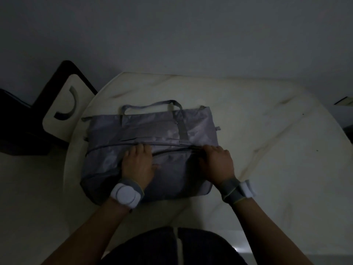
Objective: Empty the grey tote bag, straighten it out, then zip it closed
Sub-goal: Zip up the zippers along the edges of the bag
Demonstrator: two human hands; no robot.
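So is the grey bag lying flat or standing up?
Flat. The grey tote bag lies spread on the white table, handle resting flat, with the left hand and right hand on it.

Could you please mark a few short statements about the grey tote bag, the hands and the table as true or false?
1. The grey tote bag lies flat on the pale round table. True.
2. The left hand is lifting the bag by its handles. False: it rests flat on the bag, and the handles lie untouched at the far edge.
3. The right hand is at the zipper line that runs across the bag. True.
4. Several items taken out of the bag lie on the table beside it. False: nothing shows on the table around the bag.
5. Both wrists wear a band with a white device. True.
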